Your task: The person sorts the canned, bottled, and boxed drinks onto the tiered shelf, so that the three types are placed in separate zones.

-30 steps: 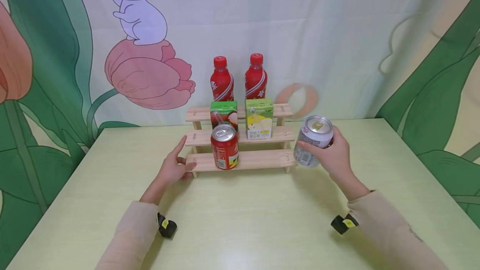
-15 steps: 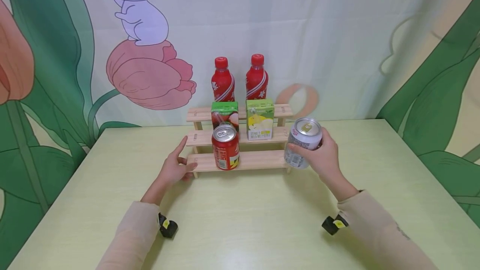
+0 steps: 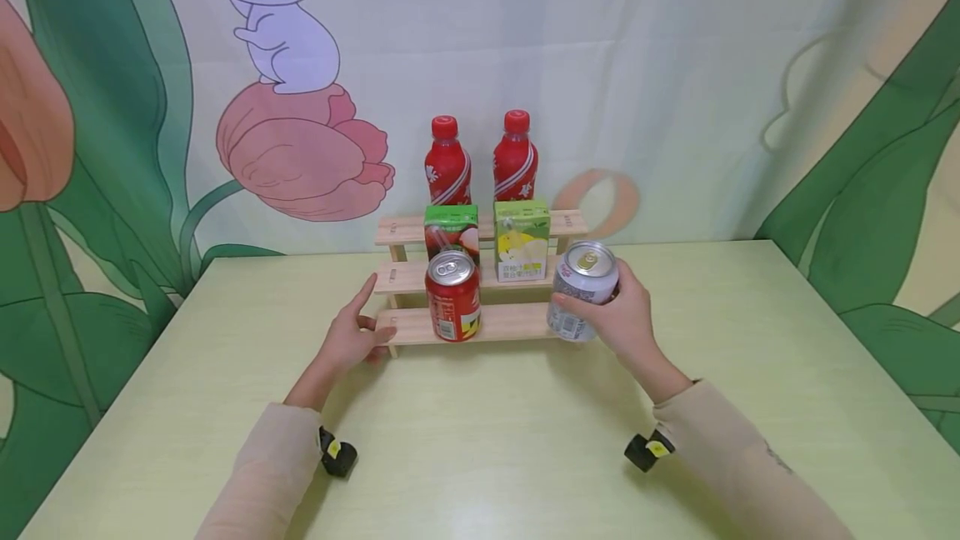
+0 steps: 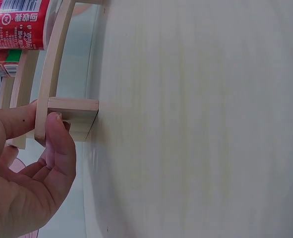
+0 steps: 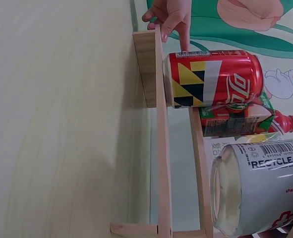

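My right hand [image 3: 626,315] grips a silver drink can [image 3: 570,294] by its side, fingers and thumb curled round it. In the right wrist view the base of this silver can [image 5: 260,186] is off the bottom board, near that board's right end. My left hand [image 3: 352,336] pinches the left end of the three-step wooden rack [image 3: 517,322]; the left wrist view has the thumb over the bottom board [image 4: 54,54] and curled fingers beneath it. A red soda can [image 3: 453,302] stands upright on the bottom step, left of the middle.
On the middle step stand a green-topped juice carton [image 3: 452,227] behind the red can and a pale green carton [image 3: 521,244]. Two red bottles [image 3: 448,165] stand at the back. The rack rests on a pale table [image 3: 480,440] before a printed curtain [image 3: 675,107].
My right hand has carried the silver can leftward, from beside the rack to the right end of the bottom step. The left hand keeps its hold on the rack.
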